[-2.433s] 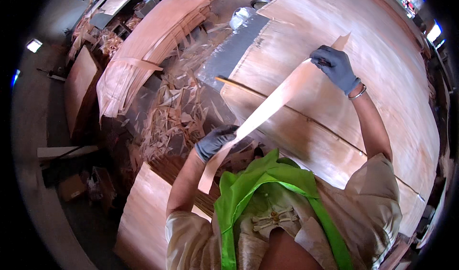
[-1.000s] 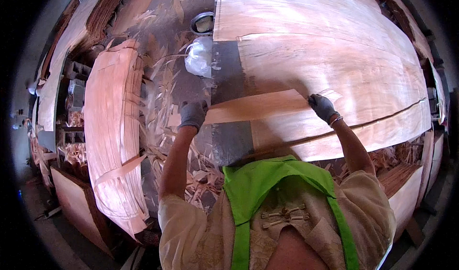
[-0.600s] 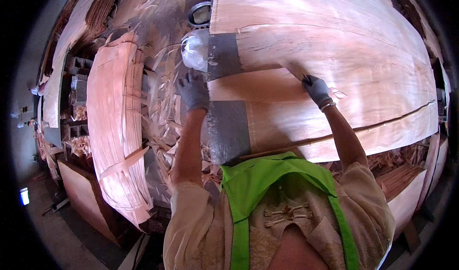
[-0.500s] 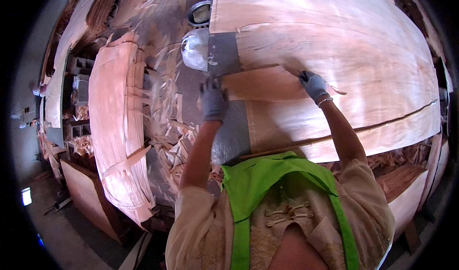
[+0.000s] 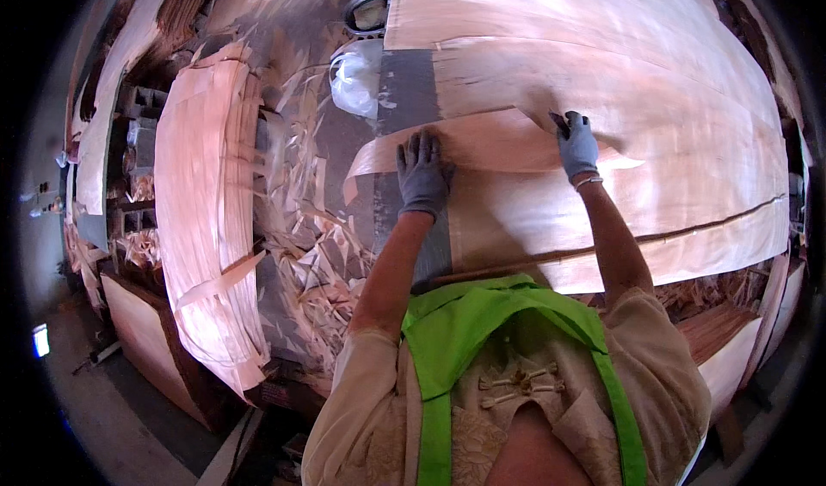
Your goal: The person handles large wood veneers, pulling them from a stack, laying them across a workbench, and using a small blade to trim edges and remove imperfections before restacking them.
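Note:
Both my hands wear grey gloves with darker fingertips. My left hand point(image 5: 423, 174) lies flat, fingers apart, on a loose strip of wood veneer point(image 5: 499, 142). The strip's left end hangs past the dark board point(image 5: 411, 90) and curls down. Beside the strip's right part is my right hand point(image 5: 578, 146), its fingers bent together. Whatever they pinch, if anything, is too small and dark to make out. Beneath the strip spreads a large pale veneer sheet point(image 5: 688, 142), with a long dark split along its near part.
A stack of veneer point(image 5: 202, 193) stands at the left, with torn scraps point(image 5: 318, 262) between it and the board. A white plastic bag point(image 5: 355, 77) and a round metal basin point(image 5: 366, 13) sit beyond. Another wood stack point(image 5: 727, 335) is at the near right.
My left hand has come right, from the strip's left end onto its surface, and its fingers are now spread. The strip reaches further left over the board. My right hand has shifted slightly right.

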Available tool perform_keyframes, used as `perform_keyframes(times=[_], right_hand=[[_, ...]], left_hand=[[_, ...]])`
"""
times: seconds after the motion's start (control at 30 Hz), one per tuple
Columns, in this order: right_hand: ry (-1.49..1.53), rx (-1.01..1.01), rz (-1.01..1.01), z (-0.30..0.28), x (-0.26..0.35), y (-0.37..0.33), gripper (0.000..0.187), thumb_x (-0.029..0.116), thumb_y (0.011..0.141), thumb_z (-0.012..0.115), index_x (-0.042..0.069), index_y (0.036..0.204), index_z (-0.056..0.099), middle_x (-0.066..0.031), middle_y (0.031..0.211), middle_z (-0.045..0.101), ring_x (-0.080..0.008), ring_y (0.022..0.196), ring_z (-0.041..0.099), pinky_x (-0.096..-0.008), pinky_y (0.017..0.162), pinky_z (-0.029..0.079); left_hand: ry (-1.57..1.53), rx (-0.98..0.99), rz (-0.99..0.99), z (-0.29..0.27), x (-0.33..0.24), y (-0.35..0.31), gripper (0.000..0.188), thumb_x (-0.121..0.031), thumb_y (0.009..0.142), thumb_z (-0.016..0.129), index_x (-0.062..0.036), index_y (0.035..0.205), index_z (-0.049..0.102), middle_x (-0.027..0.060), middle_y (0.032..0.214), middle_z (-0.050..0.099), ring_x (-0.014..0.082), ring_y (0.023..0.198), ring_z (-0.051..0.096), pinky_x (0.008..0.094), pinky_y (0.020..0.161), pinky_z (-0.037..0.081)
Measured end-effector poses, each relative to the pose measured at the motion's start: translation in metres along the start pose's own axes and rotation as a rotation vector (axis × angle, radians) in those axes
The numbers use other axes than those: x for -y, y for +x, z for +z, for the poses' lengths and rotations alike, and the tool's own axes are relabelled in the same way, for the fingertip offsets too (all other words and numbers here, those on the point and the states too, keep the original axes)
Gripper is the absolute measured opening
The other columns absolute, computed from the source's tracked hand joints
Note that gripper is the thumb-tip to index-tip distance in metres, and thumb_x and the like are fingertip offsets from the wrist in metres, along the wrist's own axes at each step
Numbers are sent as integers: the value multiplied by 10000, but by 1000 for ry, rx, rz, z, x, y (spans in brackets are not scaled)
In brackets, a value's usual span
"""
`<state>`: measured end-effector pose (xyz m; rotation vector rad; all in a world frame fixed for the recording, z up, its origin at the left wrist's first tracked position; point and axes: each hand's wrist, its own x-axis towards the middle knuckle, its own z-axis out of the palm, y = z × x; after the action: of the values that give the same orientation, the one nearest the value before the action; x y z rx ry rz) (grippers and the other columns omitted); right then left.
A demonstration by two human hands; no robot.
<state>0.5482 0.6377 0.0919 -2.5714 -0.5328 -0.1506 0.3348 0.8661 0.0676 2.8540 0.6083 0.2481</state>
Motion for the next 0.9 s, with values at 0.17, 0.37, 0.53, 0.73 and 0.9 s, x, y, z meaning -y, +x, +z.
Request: perform_keyframes(times=[0.17, 0.37, 0.53, 0.73, 0.9], right_hand=[[113, 364, -420, 21, 75, -24, 261, 204, 885, 478, 135, 1133, 526, -182, 935, 627, -368, 817, 619, -482, 654, 490], [-298, 539, -646, 60, 123, 2, 215, 277, 903, 456, 152, 1055, 543, -130, 719, 644, -348, 651, 630, -488, 550, 463], [-313, 584, -683, 88, 141, 22, 202, 240, 905, 430, 124, 1002, 565, -134, 761, 660, -345, 702, 648, -492, 574, 480], [-322, 721, -578, 70, 130, 26, 232, 223, 898, 429, 70, 931, 601, -171, 852, 661, -348, 774, 649, -485, 660, 495], [-80, 628, -455, 29, 65, 12, 240, 240, 904, 464, 117, 1053, 607, -179, 939, 649, -371, 854, 625, -458, 719, 496]], left_hand=[[-8, -21, 4, 8, 11, 19, 369, -223, 851, 511, -43, 1172, 540, 145, 1310, 461, 350, 1239, 383, 487, 1059, 263], [-112, -155, -15, 25, 17, 25, 306, -181, 833, 510, -43, 1103, 548, 169, 1242, 495, 361, 1195, 420, 465, 1025, 325], [-190, -161, -14, 23, 16, 25, 375, -157, 815, 510, -82, 1182, 527, 168, 1247, 490, 382, 1181, 428, 465, 1023, 331], [-138, -83, -20, 23, 15, 24, 429, -194, 786, 572, -161, 1213, 548, 161, 1283, 450, 371, 1225, 370, 475, 1043, 293], [-179, -92, -7, 23, 17, 25, 436, -182, 776, 578, -188, 1212, 563, 153, 1296, 447, 374, 1230, 366, 473, 1058, 278]])
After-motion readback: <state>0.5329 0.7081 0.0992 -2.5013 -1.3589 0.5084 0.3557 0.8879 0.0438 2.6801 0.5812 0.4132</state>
